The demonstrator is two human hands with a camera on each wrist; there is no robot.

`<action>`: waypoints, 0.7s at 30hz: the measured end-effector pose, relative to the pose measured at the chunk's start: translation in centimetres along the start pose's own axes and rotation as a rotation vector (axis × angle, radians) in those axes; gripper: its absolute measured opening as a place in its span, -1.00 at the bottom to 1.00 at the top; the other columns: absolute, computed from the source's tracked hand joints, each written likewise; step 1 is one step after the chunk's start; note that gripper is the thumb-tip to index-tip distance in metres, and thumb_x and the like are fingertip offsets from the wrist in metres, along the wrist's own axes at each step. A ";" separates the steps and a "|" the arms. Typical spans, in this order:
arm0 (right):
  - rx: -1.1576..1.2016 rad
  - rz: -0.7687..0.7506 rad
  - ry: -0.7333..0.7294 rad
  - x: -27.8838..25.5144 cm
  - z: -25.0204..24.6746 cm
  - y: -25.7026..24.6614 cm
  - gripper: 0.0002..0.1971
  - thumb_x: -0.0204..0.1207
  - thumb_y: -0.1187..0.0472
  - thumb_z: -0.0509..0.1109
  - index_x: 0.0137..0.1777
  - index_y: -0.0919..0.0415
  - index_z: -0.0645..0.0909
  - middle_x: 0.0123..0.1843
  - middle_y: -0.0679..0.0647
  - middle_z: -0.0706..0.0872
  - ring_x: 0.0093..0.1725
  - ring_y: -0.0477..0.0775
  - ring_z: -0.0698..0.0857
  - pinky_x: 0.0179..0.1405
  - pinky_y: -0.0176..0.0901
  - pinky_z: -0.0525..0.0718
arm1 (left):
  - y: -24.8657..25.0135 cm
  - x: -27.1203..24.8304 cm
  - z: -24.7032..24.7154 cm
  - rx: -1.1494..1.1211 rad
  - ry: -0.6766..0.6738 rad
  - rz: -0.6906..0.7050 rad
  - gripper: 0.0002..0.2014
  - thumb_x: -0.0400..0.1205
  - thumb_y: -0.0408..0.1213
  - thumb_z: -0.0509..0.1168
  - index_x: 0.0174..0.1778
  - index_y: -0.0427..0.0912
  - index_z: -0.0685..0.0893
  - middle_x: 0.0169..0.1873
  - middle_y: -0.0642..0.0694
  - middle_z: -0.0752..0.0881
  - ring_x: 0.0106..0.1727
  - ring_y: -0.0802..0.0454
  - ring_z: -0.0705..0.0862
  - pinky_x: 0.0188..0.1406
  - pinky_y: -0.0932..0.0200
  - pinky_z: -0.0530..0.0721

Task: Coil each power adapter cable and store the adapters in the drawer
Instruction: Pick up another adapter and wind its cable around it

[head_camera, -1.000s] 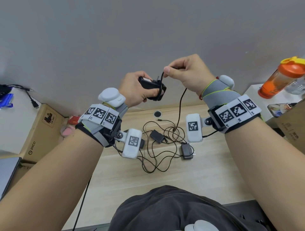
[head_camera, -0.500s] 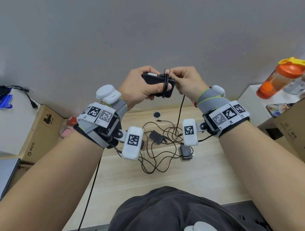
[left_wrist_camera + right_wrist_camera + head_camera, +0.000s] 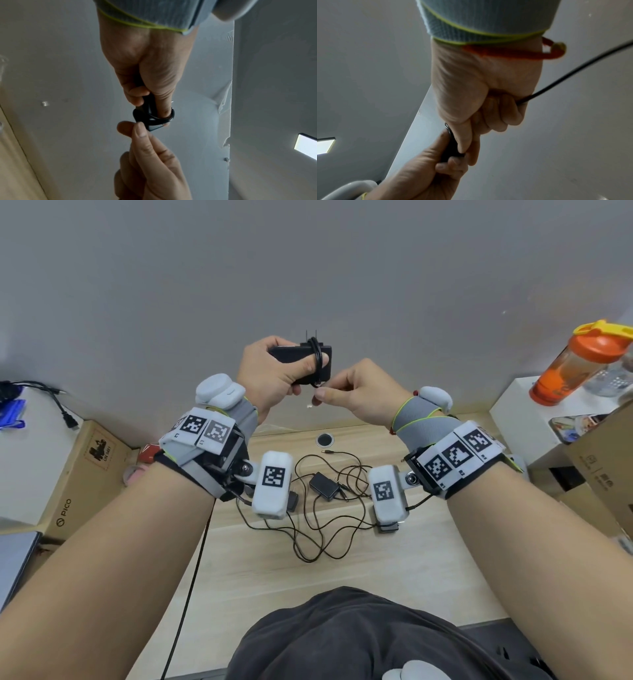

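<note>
The left hand [image 3: 274, 371] grips a black adapter [image 3: 301, 361] raised above the desk [image 3: 428, 577], fingers curled round its body, prongs pointing up. Its cable [image 3: 317, 356] is wound in loops around the adapter and over the left thumb. The right hand [image 3: 356, 392] pinches the cable end just below the adapter between thumb and forefinger. More adapters [image 3: 323, 491] lie in tangled black cables [image 3: 318, 542] near the desk's far edge.
</note>
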State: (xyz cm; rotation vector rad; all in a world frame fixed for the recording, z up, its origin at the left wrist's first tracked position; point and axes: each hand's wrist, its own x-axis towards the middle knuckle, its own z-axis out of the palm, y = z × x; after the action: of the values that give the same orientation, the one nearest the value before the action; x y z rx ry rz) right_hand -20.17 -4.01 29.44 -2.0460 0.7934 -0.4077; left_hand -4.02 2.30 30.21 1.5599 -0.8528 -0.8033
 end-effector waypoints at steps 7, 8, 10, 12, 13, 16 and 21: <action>-0.005 -0.035 0.042 0.5 -1.3 0.0 -0.88 0.50 0.03 0.54 -0.23 -0.01 0.83 -0.35 0.07 0.78 -0.28 -0.12 0.54 -0.15 -0.12 0.57 | -0.5 0.3 -0.9 0.227 -0.051 0.041 -0.62 0.32 -0.23 0.70 -0.18 -0.18 0.61 -0.25 -0.21 0.74 -0.51 0.00 0.64 -0.56 0.18 0.60; 0.000 -0.044 0.049 0.5 -1.5 0.0 -0.88 0.48 0.02 0.55 -0.25 -0.03 0.83 -0.31 0.20 0.77 -0.26 -0.06 0.52 -0.15 -0.11 0.53 | -0.6 0.3 -0.9 0.262 -0.071 0.042 -0.64 0.33 -0.25 0.69 -0.19 -0.17 0.60 -0.26 -0.21 0.74 -0.51 -0.02 0.64 -0.55 0.15 0.62; 0.025 -0.049 0.076 0.7 -2.1 -0.1 -0.88 0.46 0.02 0.56 -0.27 -0.02 0.81 -0.33 0.27 0.72 -0.28 -0.04 0.50 -0.16 -0.14 0.49 | -0.7 0.4 -1.0 0.322 -0.107 0.039 -0.66 0.32 -0.27 0.67 -0.18 -0.14 0.61 -0.27 -0.20 0.75 -0.49 -0.06 0.66 -0.47 0.04 0.70; 0.073 -0.053 0.108 0.8 -2.6 -0.2 -0.88 0.47 0.07 0.57 -0.27 0.01 0.79 -0.31 0.25 0.74 -0.29 -0.05 0.52 -0.14 -0.16 0.52 | -0.6 0.2 -0.9 0.366 -0.144 0.031 -0.66 0.31 -0.26 0.67 -0.18 -0.12 0.63 -0.27 -0.17 0.75 -0.45 -0.08 0.67 -0.36 -0.09 0.74; 0.093 -0.060 0.117 0.8 -2.9 -0.2 -0.89 0.47 0.09 0.58 -0.27 0.04 0.78 -0.30 0.29 0.74 -0.29 -0.04 0.52 -0.14 -0.17 0.53 | -0.5 0.0 -0.8 0.378 -0.165 0.029 -0.66 0.30 -0.24 0.68 -0.18 -0.11 0.64 -0.28 -0.16 0.75 -0.44 -0.09 0.68 -0.35 -0.11 0.75; 0.166 -0.078 0.142 0.8 -3.3 -0.1 -0.89 0.48 0.18 0.57 -0.20 0.21 0.77 -0.39 0.24 0.74 -0.33 -0.11 0.57 -0.14 -0.32 0.58 | -0.1 -0.5 -0.4 0.372 -0.237 0.017 -0.61 0.28 -0.17 0.72 -0.18 -0.10 0.64 -0.29 -0.14 0.74 -0.46 -0.06 0.66 -0.44 0.03 0.69; 0.241 -0.106 0.228 1.1 -3.6 0.7 -0.86 0.48 0.20 0.57 -0.27 0.17 0.72 -0.51 -0.13 0.61 -0.44 -0.19 0.47 -0.24 -0.35 0.54 | 0.8 -1.2 -0.1 0.312 -0.344 0.029 -0.63 0.32 -0.25 0.70 -0.19 -0.15 0.62 -0.31 -0.16 0.71 -0.52 0.06 0.64 -0.58 0.22 0.56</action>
State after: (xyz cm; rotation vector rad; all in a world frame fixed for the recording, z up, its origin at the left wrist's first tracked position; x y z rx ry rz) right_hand -21.58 -7.27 30.92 -1.8408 0.7333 -0.7693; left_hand -4.65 3.27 31.11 1.6992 -1.2988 -0.9686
